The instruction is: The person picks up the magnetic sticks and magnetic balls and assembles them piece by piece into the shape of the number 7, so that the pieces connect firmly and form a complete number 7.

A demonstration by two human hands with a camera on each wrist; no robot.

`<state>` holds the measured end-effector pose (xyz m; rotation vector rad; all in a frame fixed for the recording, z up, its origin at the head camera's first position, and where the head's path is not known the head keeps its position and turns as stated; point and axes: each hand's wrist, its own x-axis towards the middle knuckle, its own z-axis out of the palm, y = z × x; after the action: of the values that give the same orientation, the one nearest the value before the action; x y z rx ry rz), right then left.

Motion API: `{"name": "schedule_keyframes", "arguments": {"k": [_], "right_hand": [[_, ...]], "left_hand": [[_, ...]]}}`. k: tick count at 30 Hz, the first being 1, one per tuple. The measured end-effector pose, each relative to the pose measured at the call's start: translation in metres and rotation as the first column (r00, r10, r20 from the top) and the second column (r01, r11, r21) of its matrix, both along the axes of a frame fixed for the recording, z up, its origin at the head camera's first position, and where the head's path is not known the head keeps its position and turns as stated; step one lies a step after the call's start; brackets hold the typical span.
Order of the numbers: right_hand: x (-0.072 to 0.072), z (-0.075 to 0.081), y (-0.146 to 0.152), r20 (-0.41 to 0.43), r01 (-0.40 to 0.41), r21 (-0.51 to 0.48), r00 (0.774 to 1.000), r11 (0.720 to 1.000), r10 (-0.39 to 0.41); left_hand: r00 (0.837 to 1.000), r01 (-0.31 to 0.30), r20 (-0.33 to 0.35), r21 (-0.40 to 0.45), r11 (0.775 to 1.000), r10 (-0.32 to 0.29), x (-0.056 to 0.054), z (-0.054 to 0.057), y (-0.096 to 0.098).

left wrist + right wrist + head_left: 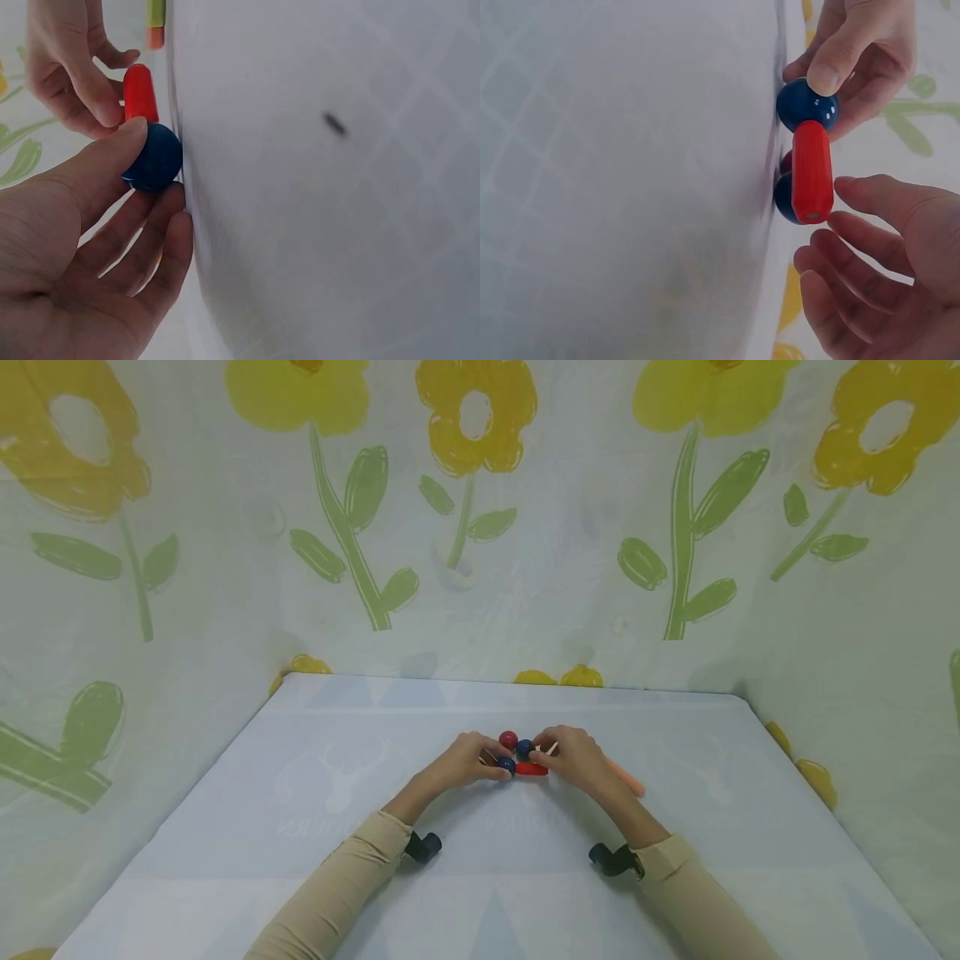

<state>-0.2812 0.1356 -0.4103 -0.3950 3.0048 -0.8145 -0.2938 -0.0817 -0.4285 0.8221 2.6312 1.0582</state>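
My left hand [467,758] pinches a dark blue ball [154,159] between thumb and fingers, low over the table [480,835]. A faceted red stick [811,172] extends from that ball, its near end pointing toward my right hand [576,756]. In the right wrist view, my right hand has its thumb beside the stick and its fingers spread apart below, gripping nothing. A second blue ball [525,749] lies just beyond the stick, close to the right fingertips. Behind the two blue balls sits a red ball [508,740], mostly hidden in the right wrist view.
An orange stick [630,778] lies to the right, partly covered by my right forearm. Black wrist mounts [423,847] stick out inward from both sleeves. Flower-printed cloth walls [555,552] rise behind the table and on both sides.
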Motion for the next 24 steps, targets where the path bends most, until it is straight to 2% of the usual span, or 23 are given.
{"name": "schedule_keyframes", "arguments": {"k": [11,24], "right_hand": [[-0.0022,-0.0063,-0.0006,0.000,0.029,0.006,1.000,1.000,-0.029],[-0.0057,-0.0023,-0.0053,0.055,0.038,0.043,0.998,0.998,-0.041]], "left_hand": [[1.000,-0.001,0.001,0.004,1.000,0.001,0.0002,-0.0015,-0.0012],[1.000,-0.013,-0.010,-0.006,1.000,0.013,0.0004,-0.0020,0.0000]]}}
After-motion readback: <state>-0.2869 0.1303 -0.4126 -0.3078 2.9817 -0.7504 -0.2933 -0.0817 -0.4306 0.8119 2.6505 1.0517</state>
